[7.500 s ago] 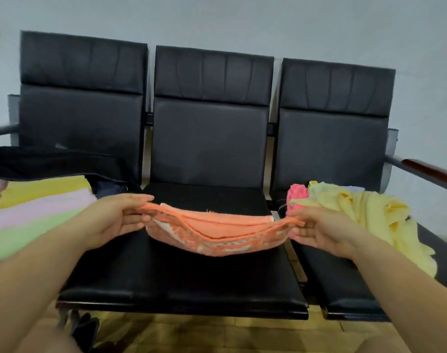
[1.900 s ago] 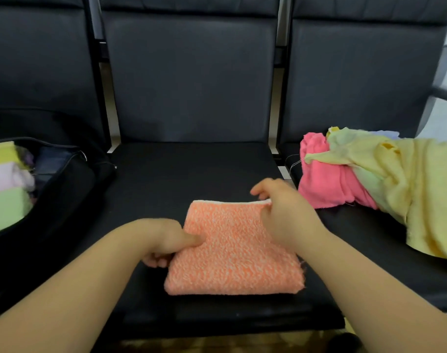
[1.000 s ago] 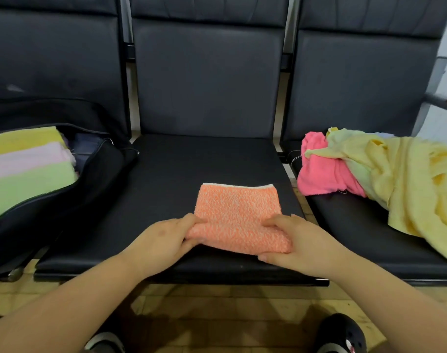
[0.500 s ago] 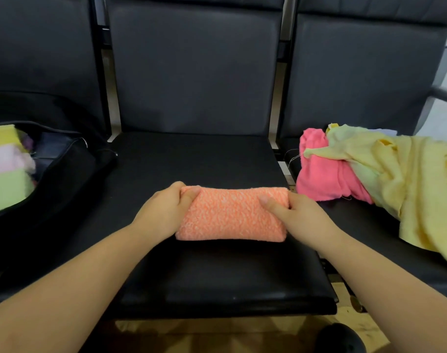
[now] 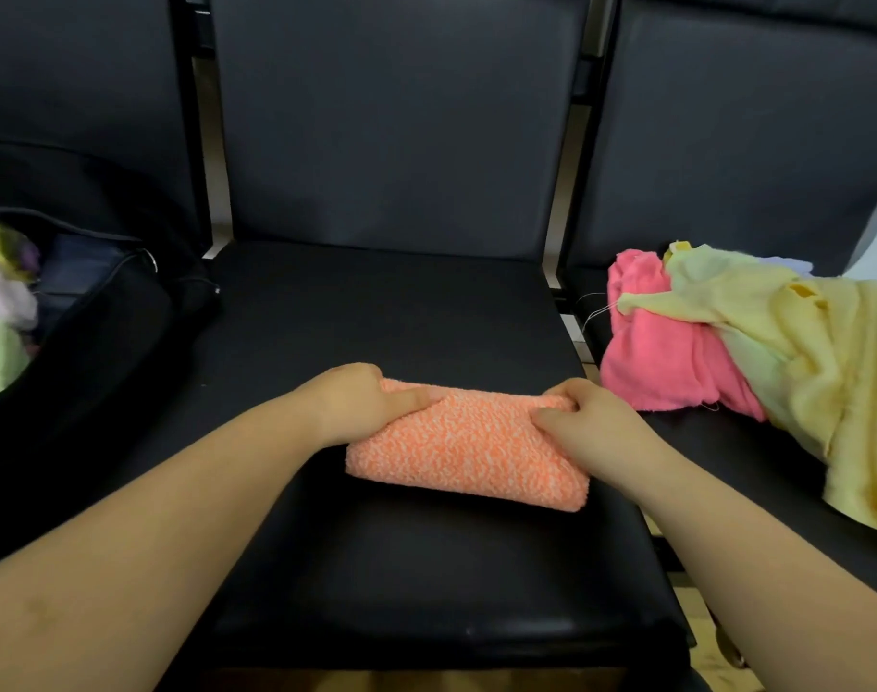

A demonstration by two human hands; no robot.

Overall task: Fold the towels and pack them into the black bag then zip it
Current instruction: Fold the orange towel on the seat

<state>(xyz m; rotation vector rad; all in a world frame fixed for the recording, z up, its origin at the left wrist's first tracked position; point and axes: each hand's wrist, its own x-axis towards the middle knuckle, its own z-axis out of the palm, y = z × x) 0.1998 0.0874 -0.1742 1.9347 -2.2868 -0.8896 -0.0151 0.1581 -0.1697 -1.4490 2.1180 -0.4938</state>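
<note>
Since half a second ago the orange towel (image 5: 463, 449) has swung askew on the seat, its right end now nearer the viewer, and both hands have shifted from its ends onto its far top edge; a second ago it lay as a flatter, wider square. The row of black padded seats serves as the bench (image 5: 386, 312), and the folded towel lies on the middle seat, toward its front, probably because that bare cushion gives a flat place to press folds. On the left seat sits the black bag (image 5: 102, 332), open, with pale green, pink and yellow folded towels showing inside at the frame edge, blurred; its position just beside the working seat keeps packing a short reach. On the right seat lies the loose heap waiting to be folded: a yellow towel (image 5: 820, 377) draped over a pink towel (image 5: 661, 357), both crumpled. The left hand (image 5: 349, 404) closes its grip on the towel's far left corner, fingers curled over the top edge and thumb lying across the upper face. The right hand (image 5: 583, 422) does the same at the far right corner, fingers hooked over the edge, thumb pressing the top. Both grips are narrow, clamped on cloth, which I judge is meant to hold the layers together so that the bundle can be lifted toward the bag without unfolding.
</note>
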